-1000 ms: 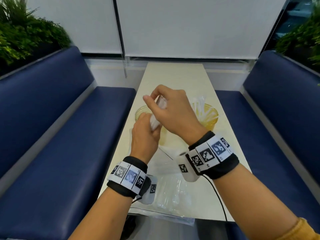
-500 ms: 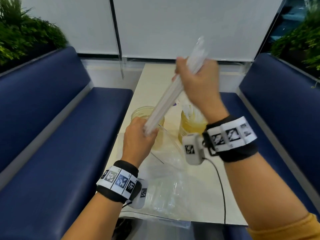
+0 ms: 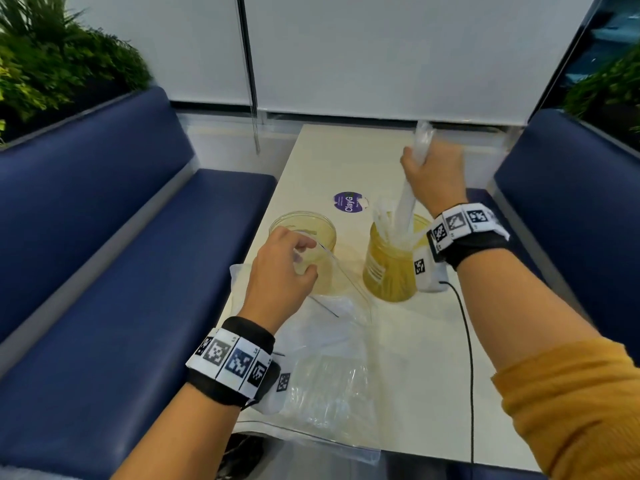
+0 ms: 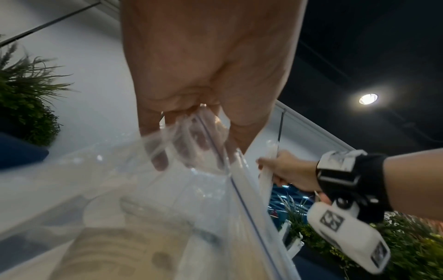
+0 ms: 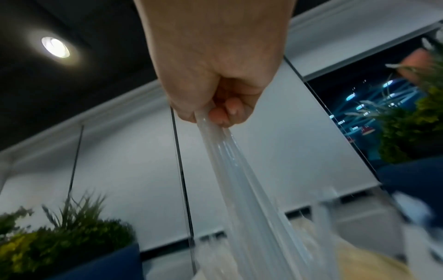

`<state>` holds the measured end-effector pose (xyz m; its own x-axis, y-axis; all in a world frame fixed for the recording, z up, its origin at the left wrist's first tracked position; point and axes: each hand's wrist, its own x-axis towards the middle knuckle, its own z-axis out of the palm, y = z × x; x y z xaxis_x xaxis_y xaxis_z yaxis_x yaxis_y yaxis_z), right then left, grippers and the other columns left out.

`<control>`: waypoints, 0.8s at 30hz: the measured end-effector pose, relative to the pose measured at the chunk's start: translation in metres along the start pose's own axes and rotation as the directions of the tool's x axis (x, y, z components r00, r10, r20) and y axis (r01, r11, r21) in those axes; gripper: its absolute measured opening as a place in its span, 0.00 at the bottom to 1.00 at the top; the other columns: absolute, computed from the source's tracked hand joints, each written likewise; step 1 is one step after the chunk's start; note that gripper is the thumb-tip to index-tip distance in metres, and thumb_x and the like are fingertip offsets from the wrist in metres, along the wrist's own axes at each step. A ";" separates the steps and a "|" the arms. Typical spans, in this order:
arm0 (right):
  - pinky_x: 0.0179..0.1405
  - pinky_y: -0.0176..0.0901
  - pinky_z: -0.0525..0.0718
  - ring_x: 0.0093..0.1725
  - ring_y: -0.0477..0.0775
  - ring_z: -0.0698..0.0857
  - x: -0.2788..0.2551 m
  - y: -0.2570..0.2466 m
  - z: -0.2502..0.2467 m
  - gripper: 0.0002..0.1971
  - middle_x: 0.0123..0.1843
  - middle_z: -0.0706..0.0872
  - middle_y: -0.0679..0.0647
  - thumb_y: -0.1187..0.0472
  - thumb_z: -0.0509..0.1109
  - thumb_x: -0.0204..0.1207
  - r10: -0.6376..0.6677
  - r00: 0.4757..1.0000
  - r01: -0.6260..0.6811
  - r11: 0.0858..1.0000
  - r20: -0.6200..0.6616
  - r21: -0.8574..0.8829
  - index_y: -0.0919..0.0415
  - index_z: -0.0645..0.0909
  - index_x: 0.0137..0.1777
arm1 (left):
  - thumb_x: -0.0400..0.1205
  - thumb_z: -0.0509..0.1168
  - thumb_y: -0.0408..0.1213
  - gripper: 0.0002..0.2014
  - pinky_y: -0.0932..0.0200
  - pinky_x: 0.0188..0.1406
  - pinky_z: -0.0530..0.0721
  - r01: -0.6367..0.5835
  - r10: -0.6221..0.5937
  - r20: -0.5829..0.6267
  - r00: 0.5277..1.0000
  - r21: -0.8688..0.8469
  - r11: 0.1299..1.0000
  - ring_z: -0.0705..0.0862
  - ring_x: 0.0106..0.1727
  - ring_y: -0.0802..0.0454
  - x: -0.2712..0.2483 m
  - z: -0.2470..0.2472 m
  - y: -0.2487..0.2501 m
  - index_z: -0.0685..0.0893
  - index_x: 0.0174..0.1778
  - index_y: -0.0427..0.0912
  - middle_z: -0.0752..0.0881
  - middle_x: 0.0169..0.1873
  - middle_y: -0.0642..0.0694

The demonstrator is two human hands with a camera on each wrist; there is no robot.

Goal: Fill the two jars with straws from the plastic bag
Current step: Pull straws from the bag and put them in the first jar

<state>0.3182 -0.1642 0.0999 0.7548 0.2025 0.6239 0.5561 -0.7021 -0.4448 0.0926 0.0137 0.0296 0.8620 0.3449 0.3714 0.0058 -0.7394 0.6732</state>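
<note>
Right hand [image 3: 433, 174] fisted around straw bundle [image 3: 406, 206], long axis near upright, lower ends inside right jar [image 3: 393, 263] just below the grip. Left hand [image 3: 280, 275] pinches plastic bag [image 3: 325, 368] mouth by empty left jar [image 3: 304, 230].

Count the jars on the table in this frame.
2. The left jar stands behind the left hand; the right jar stands under the right hand, already holding straws. None seems hidden.
</note>
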 end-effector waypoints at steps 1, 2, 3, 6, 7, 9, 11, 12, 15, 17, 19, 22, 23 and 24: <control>0.25 0.40 0.63 0.26 0.55 0.75 -0.005 0.007 0.010 0.19 0.25 0.75 0.54 0.54 0.64 0.81 0.028 0.999 -0.028 1.000 0.044 -0.012 0.61 0.73 0.28 | 0.75 0.76 0.33 0.15 0.76 0.41 0.76 -0.004 0.004 0.007 1.000 0.000 1.000 0.84 0.47 0.61 0.000 -0.001 -0.001 0.84 0.55 0.51 0.80 0.54 0.56; 0.26 0.39 0.65 0.26 0.55 0.75 -0.009 0.014 0.019 0.20 0.24 0.75 0.54 0.53 0.65 0.81 0.057 0.996 -0.055 0.998 0.073 -0.024 0.61 0.73 0.28 | 0.75 0.76 0.32 0.16 0.78 0.42 0.76 -0.012 0.012 0.008 1.000 0.002 1.000 0.83 0.47 0.62 0.000 -0.003 -0.001 0.84 0.56 0.51 0.80 0.55 0.56; 0.28 0.40 0.67 0.27 0.56 0.76 -0.014 0.020 0.025 0.21 0.24 0.75 0.55 0.52 0.66 0.80 0.088 0.992 -0.085 0.996 0.092 -0.037 0.62 0.73 0.28 | 0.74 0.75 0.31 0.17 0.79 0.43 0.76 -0.020 0.020 0.008 1.000 0.002 1.000 0.83 0.48 0.62 0.000 -0.004 -0.002 0.85 0.56 0.51 0.80 0.55 0.56; 0.30 0.43 0.73 0.29 0.59 0.80 -0.026 0.032 0.037 0.22 0.25 0.76 0.56 0.49 0.69 0.78 0.191 0.971 -0.183 0.981 0.145 -0.069 0.62 0.73 0.27 | 0.73 0.75 0.28 0.18 0.80 0.45 0.75 -0.039 0.039 0.009 0.999 -0.017 0.999 0.83 0.48 0.61 0.000 -0.007 -0.003 0.85 0.56 0.50 0.81 0.55 0.55; 0.30 0.43 0.74 0.31 0.60 0.81 -0.028 0.034 0.038 0.22 0.25 0.76 0.55 0.49 0.70 0.77 0.235 0.956 -0.223 0.971 0.174 -0.083 0.61 0.73 0.26 | 0.73 0.75 0.28 0.18 0.80 0.45 0.76 -0.044 0.044 0.009 0.999 -0.024 0.999 0.83 0.48 0.61 0.000 -0.008 -0.002 0.85 0.56 0.49 0.81 0.55 0.54; 0.32 0.45 0.78 0.34 0.61 0.84 -0.033 0.037 0.039 0.23 0.26 0.76 0.54 0.47 0.73 0.75 0.311 0.926 -0.286 0.948 0.214 -0.140 0.61 0.73 0.27 | 0.73 0.74 0.27 0.18 0.80 0.45 0.76 -0.052 0.052 0.010 0.999 -0.035 0.998 0.83 0.49 0.61 0.000 -0.008 -0.001 0.85 0.56 0.49 0.81 0.56 0.55; 0.35 0.47 0.80 0.38 0.61 0.83 -0.035 0.038 0.037 0.24 0.32 0.79 0.56 0.41 0.75 0.72 0.357 0.909 -0.316 0.927 0.215 -0.200 0.63 0.76 0.33 | 0.74 0.74 0.27 0.18 0.80 0.44 0.76 -0.057 0.058 0.014 0.998 -0.035 0.998 0.83 0.49 0.61 0.000 -0.009 0.000 0.85 0.57 0.49 0.81 0.56 0.55; 0.36 0.47 0.80 0.38 0.59 0.82 -0.035 0.039 0.035 0.25 0.35 0.81 0.56 0.39 0.76 0.70 0.359 0.911 -0.317 0.924 0.202 -0.212 0.63 0.78 0.36 | 0.74 0.74 0.27 0.18 0.80 0.45 0.76 -0.060 0.060 0.018 0.998 -0.033 0.998 0.83 0.49 0.62 0.001 -0.009 0.000 0.85 0.57 0.49 0.81 0.56 0.56; 0.43 0.49 0.85 0.45 0.56 0.86 -0.028 0.042 0.029 0.24 0.44 0.88 0.54 0.37 0.78 0.66 0.309 0.939 -0.289 0.947 0.149 -0.141 0.58 0.86 0.49 | 0.74 0.74 0.28 0.18 0.78 0.45 0.77 -0.067 0.068 0.026 0.997 -0.022 0.997 0.83 0.48 0.62 0.002 -0.009 0.001 0.85 0.57 0.51 0.81 0.55 0.57; 0.48 0.49 0.87 0.48 0.51 0.87 -0.019 0.041 0.023 0.24 0.48 0.89 0.48 0.36 0.78 0.65 0.268 0.959 -0.260 0.962 0.097 -0.087 0.51 0.86 0.55 | 0.73 0.74 0.29 0.18 0.76 0.45 0.78 -0.073 0.073 0.030 0.997 -0.026 0.997 0.83 0.48 0.61 0.003 -0.008 0.003 0.85 0.57 0.51 0.81 0.55 0.57; 0.45 0.46 0.86 0.44 0.47 0.86 -0.009 0.040 0.018 0.25 0.46 0.88 0.45 0.38 0.78 0.66 0.214 0.976 -0.213 0.977 0.051 -0.029 0.49 0.82 0.59 | 0.74 0.74 0.29 0.18 0.77 0.45 0.77 -0.072 0.072 0.033 0.997 -0.023 0.997 0.83 0.48 0.61 0.004 -0.008 0.005 0.85 0.57 0.51 0.81 0.55 0.56; 0.42 0.43 0.83 0.42 0.48 0.87 -0.004 0.039 0.019 0.16 0.42 0.88 0.46 0.45 0.74 0.74 0.114 0.993 -0.113 0.993 0.023 -0.015 0.49 0.82 0.59 | 0.74 0.74 0.30 0.18 0.78 0.44 0.77 -0.075 0.076 0.032 0.997 -0.018 0.997 0.83 0.48 0.62 0.005 -0.008 0.007 0.85 0.57 0.51 0.81 0.54 0.56; 0.41 0.41 0.81 0.42 0.50 0.87 -0.006 0.040 0.022 0.12 0.41 0.89 0.47 0.47 0.71 0.78 0.093 0.994 -0.090 0.994 0.049 -0.055 0.50 0.83 0.58 | 0.74 0.74 0.30 0.18 0.78 0.45 0.78 -0.077 0.078 0.033 0.996 -0.018 0.997 0.83 0.48 0.62 0.006 -0.009 0.007 0.85 0.57 0.51 0.81 0.54 0.56; 0.41 0.41 0.80 0.43 0.53 0.88 -0.011 0.042 0.026 0.11 0.42 0.90 0.49 0.48 0.68 0.81 0.080 0.993 -0.069 0.991 0.092 -0.116 0.51 0.86 0.57 | 0.74 0.74 0.30 0.18 0.78 0.46 0.78 -0.078 0.078 0.036 0.996 -0.016 0.997 0.83 0.48 0.63 0.006 -0.009 0.007 0.85 0.57 0.51 0.81 0.54 0.56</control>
<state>0.3420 -0.1778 0.0579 0.8257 0.2078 0.5245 0.4584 -0.7891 -0.4090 0.0933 0.0156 0.0424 0.8776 0.2650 0.3996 -0.0694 -0.7543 0.6528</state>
